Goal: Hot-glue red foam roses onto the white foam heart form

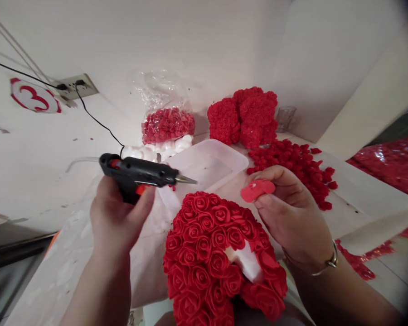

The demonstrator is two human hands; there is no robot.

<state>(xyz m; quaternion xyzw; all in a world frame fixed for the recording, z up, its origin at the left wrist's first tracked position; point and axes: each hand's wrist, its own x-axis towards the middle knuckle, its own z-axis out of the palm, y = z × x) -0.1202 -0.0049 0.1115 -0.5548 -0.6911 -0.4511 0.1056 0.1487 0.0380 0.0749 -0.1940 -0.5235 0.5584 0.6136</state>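
My left hand (119, 217) is closed round the handle of a black hot glue gun (146, 172), its metal nozzle pointing right. A clear glue stick (81, 160) sticks out of its back end. Between the thumb and fingers of my right hand (289, 208) is a red foam rose (256, 190), its flat underside showing with a small pale spot. Below and between the hands rests a rounded form covered in red foam roses (204, 244). A white patch (250, 262) shows bare on its right side. Neither hand touches this form.
A translucent plastic tray (236, 158) stands behind the form. To its right lies a pile of loose red roses (289, 163). Finished-looking red rose shapes (245, 115) and a clear bag of roses (168, 124) stand by the wall. The cord (95, 118) runs to a wall socket (83, 87).
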